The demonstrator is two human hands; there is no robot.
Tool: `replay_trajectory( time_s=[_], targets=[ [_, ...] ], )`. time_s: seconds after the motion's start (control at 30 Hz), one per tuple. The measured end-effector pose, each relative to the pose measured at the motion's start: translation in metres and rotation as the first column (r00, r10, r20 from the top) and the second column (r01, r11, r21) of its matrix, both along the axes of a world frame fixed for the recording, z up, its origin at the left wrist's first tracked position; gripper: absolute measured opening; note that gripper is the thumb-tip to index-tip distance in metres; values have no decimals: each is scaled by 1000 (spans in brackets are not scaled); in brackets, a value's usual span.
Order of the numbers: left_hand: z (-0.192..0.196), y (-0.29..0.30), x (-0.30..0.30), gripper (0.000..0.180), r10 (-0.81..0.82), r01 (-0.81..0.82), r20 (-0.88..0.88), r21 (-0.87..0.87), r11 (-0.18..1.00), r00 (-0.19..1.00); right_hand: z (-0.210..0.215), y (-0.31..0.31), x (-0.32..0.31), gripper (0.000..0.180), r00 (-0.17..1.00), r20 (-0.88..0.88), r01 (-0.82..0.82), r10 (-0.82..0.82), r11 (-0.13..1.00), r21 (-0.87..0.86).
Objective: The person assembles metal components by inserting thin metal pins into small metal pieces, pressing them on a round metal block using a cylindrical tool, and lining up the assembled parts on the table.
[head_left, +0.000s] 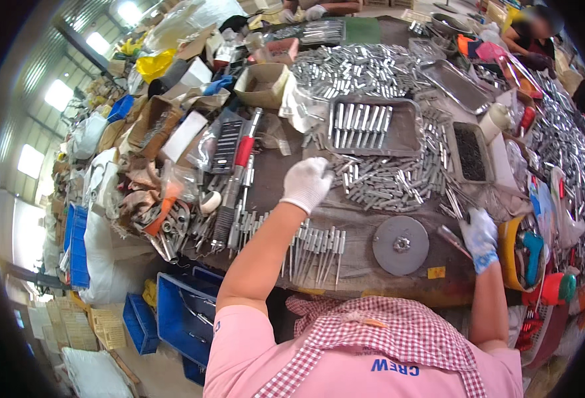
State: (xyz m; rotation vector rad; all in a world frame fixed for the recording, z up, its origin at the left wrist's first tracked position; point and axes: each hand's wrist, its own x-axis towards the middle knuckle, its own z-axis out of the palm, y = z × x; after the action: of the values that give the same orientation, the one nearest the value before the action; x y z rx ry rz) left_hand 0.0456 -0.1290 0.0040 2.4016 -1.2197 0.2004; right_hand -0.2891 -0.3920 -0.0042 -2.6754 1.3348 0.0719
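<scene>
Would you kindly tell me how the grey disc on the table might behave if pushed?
The grey disc would probably stay stiff, since its face looks flat and unbent. It may feel heavy for its size, given the metal-looking hub at its centre. Lying flat, it seems likelier to slide or turn than roll.

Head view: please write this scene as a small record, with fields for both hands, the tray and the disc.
Left hand: gloved in white, near loose metal pieces; grip unclear
Right hand: gloved in white and blue, near thin metal rods; grip unclear
Tray: metal, holding a row of silver pieces
Disc: grey, round, left of the right hand
</scene>
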Motion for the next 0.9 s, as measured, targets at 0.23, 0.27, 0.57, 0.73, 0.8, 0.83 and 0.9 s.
replay_trajectory(
  time_s=[0.23,0.27,0.57,0.73,0.8,0.83,0.9],
  targets=[
    [-12,4,16,24,226,-203,-176,139,969,958,-8,-2,10,22,993,116,-7,15,997,-71],
    [-13,1,15,24,228,-205,-176,138,969,958,-9,-5,8,22,993,116,-9,17,997,-72],
    [-30,-40,21,28,41,-35,-13,324,945,999,23,-4,-6,9,978,161,-85,134,958,-275],
    [-31,-33,10,21,47,-69,68,374,925,997,79,59,-21,8,891,179,-387,418,903,-186],
    [-31,-25,3,20,8,-42,102,344,938,995,92,83,-22,10,843,-38,-535,536,831,-152],
    [-24,-22,-8,19,-20,16,18,193,981,1000,83,87,-26,10,790,-150,-611,594,781,-128],
    [-7,-16,-32,18,-90,88,-212,-21,996,973,72,98,-22,11,762,-299,-596,575,803,24]
  ],
)
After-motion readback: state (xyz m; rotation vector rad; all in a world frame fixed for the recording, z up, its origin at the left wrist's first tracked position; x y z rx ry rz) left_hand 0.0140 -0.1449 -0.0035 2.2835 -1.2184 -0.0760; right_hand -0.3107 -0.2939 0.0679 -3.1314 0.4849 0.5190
